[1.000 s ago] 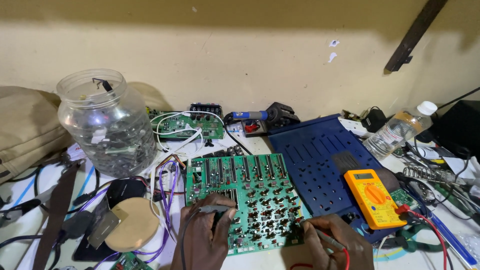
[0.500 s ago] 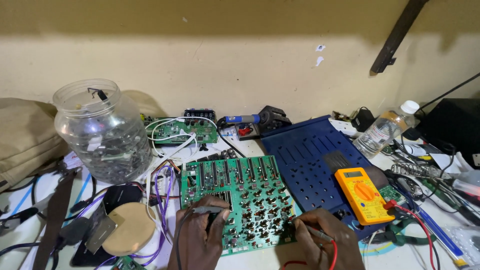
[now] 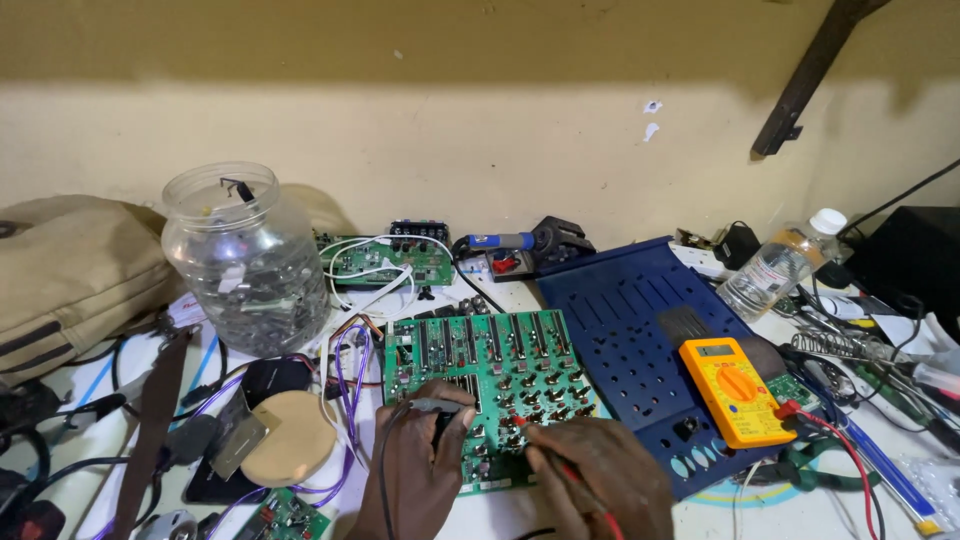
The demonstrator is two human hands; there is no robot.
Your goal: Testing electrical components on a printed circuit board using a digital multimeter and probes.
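Plaster wall [image 3: 480, 150], cream and scuffed, backs a cluttered white desk [image 3: 500, 295]. On the left lies a tan bag [image 3: 70, 270]; a blue perforated panel [image 3: 640, 330] carries a yellow multimeter [image 3: 735, 390]. A clear jar [image 3: 245, 260] of small parts stands behind a round wooden disc [image 3: 290, 435]. The green circuit board [image 3: 500, 385] lies at the desk's near middle, between the disc and the panel. The left hand [image 3: 420, 470] rests on the board's near edge, its fingers closed on a dark probe [image 3: 430, 406]. The right hand [image 3: 600, 480] pinches a red probe [image 3: 525, 425], tip touching the board. Compared with half a second ago, the view has shifted slightly, and both hands stay on the board.
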